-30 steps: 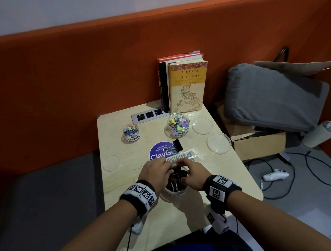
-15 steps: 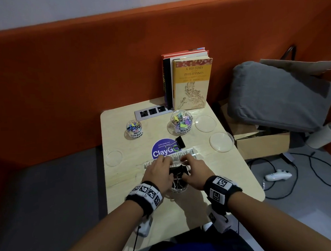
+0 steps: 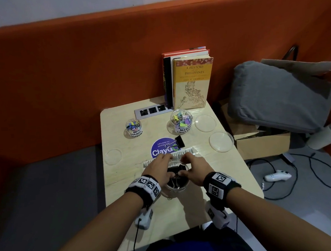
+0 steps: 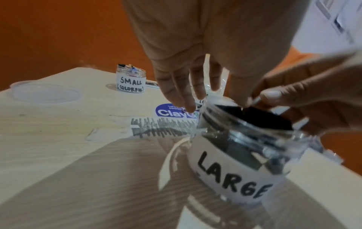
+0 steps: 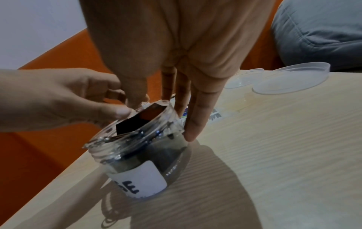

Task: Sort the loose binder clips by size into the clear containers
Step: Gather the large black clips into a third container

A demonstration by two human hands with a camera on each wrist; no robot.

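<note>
Wooden table (image 3: 232, 181), both hands' fingers (image 5: 192, 124) at LARGE jar (image 4: 233, 173) rim

this looks like an office lounge or shared workplace nook. an orange padded partition (image 3: 79, 62) fills the upper half of the head view, with a pale wall above it. a small light wood table (image 3: 125, 178) at the centre has a power socket strip (image 3: 152, 111) set into its far edge and a round sticker (image 3: 162, 149) reading "let's keep our pantries clean". books (image 3: 191, 81) stand against the partition. at right, a grey cushion (image 3: 279, 97), a cardboard box (image 3: 262, 144) and cables (image 3: 309, 174) sit on grey carpet.
</note>
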